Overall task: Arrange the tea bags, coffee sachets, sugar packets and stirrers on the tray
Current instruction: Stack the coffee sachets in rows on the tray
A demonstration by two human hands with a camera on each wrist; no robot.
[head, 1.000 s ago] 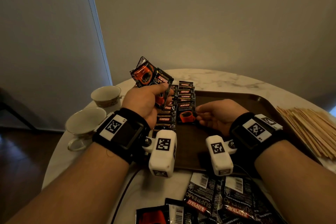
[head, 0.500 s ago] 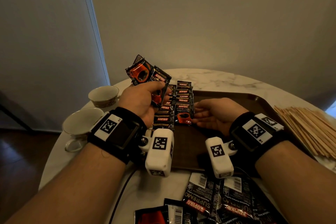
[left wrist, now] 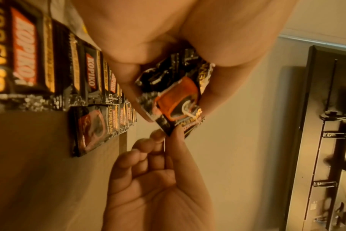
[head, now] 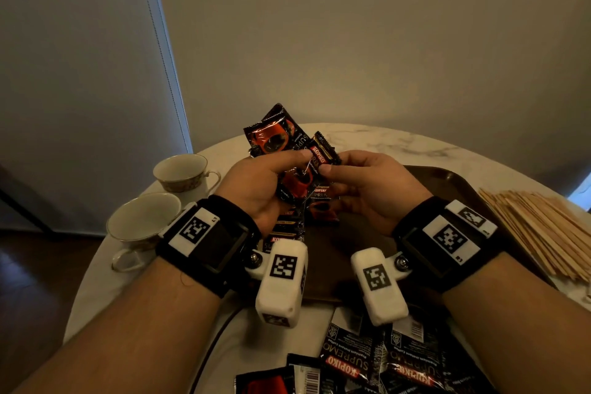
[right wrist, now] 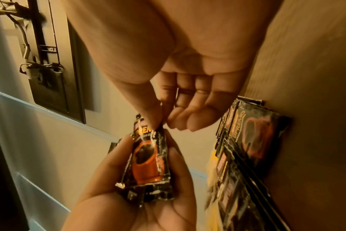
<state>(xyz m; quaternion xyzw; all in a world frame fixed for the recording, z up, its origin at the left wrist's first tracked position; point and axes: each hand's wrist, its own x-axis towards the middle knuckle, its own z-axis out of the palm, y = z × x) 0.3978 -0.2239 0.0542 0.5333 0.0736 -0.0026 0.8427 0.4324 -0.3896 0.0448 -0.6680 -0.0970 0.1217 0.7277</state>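
Left hand (head: pixel 256 182) gripped a bundle of coffee sachets (head: pixel 281 141) above the tray (head: pixel 447 182) — right hand (head: pixel 374 189) pinched one sachet's (right wrist: pixel 148 159) corner, seemingly to feed the overlapping row (left wrist: pixel 101 75) — stirrers (head: pixel 543 227) waited far right.

The head camera looks forward and down over the table (head: pixel 399 144); each wrist camera looks closely along its palm, both sharing the held coffee sachets (left wrist: pixel 176 96).

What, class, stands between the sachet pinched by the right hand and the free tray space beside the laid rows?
Nothing visible. The right hand pinches a sachet from the left hand; bare tray lies directly below.
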